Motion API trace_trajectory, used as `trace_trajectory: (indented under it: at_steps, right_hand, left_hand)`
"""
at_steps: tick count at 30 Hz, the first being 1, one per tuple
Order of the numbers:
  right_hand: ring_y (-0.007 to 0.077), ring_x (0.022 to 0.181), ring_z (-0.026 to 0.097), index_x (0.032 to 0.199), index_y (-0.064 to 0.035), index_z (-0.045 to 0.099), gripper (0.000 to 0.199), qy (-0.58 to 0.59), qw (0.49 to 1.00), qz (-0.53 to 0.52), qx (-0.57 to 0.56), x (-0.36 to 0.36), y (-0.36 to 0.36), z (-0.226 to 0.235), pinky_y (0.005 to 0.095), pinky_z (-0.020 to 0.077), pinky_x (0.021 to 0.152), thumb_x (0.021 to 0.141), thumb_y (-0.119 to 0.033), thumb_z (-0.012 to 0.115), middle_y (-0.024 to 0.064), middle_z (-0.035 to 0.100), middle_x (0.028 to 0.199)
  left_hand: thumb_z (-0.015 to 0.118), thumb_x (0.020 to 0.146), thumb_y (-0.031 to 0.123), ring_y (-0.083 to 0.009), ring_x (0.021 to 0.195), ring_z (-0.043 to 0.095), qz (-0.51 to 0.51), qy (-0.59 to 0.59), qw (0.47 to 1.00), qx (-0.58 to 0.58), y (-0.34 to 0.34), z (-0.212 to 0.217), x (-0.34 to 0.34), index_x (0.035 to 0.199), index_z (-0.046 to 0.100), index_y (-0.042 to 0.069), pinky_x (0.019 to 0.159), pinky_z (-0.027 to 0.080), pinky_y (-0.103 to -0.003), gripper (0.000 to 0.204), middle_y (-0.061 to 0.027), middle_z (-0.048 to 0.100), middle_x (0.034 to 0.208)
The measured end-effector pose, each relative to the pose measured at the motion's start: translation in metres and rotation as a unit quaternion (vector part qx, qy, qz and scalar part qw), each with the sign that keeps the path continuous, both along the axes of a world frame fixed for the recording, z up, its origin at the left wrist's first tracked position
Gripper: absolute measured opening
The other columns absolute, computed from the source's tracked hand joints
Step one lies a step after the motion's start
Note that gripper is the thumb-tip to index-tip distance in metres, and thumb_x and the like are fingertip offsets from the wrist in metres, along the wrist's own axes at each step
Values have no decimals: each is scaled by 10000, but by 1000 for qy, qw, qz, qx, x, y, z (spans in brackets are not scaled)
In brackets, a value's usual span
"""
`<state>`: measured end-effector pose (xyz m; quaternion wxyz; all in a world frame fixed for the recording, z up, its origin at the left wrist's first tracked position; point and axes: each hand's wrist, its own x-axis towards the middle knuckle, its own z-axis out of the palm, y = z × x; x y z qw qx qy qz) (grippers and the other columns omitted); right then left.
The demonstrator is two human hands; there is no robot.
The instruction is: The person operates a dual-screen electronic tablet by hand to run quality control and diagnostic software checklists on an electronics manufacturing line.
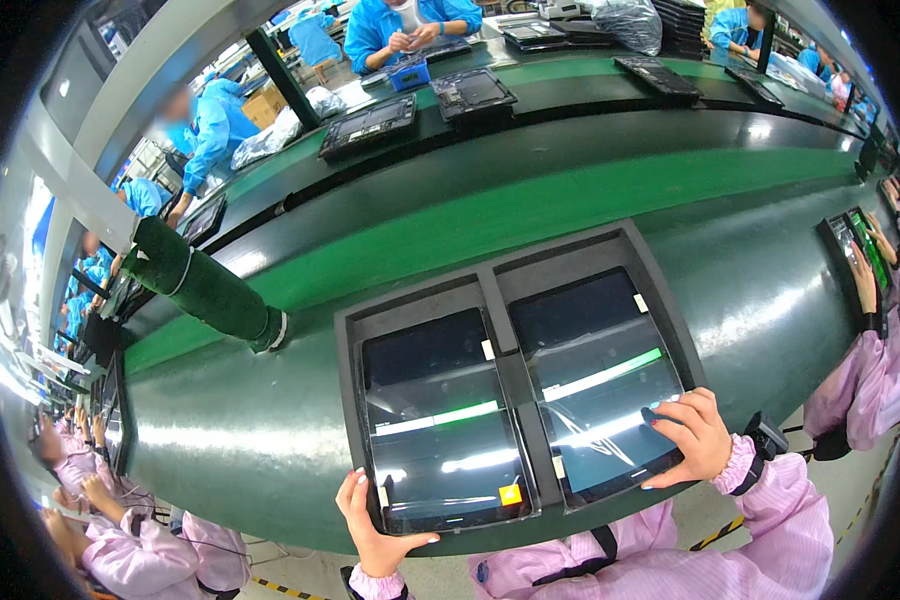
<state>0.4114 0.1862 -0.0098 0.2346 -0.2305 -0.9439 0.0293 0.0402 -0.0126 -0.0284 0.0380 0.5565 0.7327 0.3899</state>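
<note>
Our left hand (pixel 375 530) grips the near-left corner of the black two-slot tray (pixel 505 300), thumb curled over its edge. Our right hand (pixel 695 435) lies with fingers spread on the right tablet (pixel 595 380), at its near-right corner. The left tablet (pixel 440 420) sits in the other slot. The tray rests on the green conveyor table (pixel 270 440), at its near edge.
</note>
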Motion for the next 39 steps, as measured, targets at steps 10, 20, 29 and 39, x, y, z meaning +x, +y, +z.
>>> trace_trajectory:
  at_steps: [10, 20, 29, 39]
  right_hand:
    - [246, 1001, 451, 1008, -101, 571, 518, 0, 999, 36, -18, -7, -11, 16, 410, 369, 847, 668, -473, 691, 70, 534, 1114]
    - [201, 1076, 450, 998, -132, 585, 392, -80, 980, 163, -76, -34, -36, 25, 477, 294, 910, 750, -433, 622, -6, 526, 1201]
    - [335, 1124, 403, 1109, -5, 452, 435, 123, 977, -142, -102, -6, 18, 37, 455, 294, 949, 770, -250, 573, 178, 474, 1186]
    - [258, 1253, 319, 1329, 9, 271, 469, 248, 849, -208, -418, -3, 54, -44, 345, 215, 1053, 884, -75, 393, 159, 355, 1314]
  left_hand:
    - [868, 412, 396, -361, 1190, 402, 1, 9, 1000, 8, -7, -1, 2, 1305, 370, 64, 982, 350, -445, 1075, -156, 445, 1256]
    - [853, 489, 275, -358, 1107, 438, 41, 113, 993, 9, -22, 0, 14, 1016, 604, 90, 902, 380, -463, 611, -154, 425, 1235]
    - [612, 793, 359, -326, 1221, 336, 36, -17, 999, 11, -7, 28, -15, 1326, 306, 6, 1002, 274, -443, 709, -184, 349, 1327]
    - [444, 762, 38, -283, 1335, 178, -21, -316, 948, -44, 65, 15, -39, 1399, 129, 24, 1082, 135, -337, 711, -206, 197, 1422]
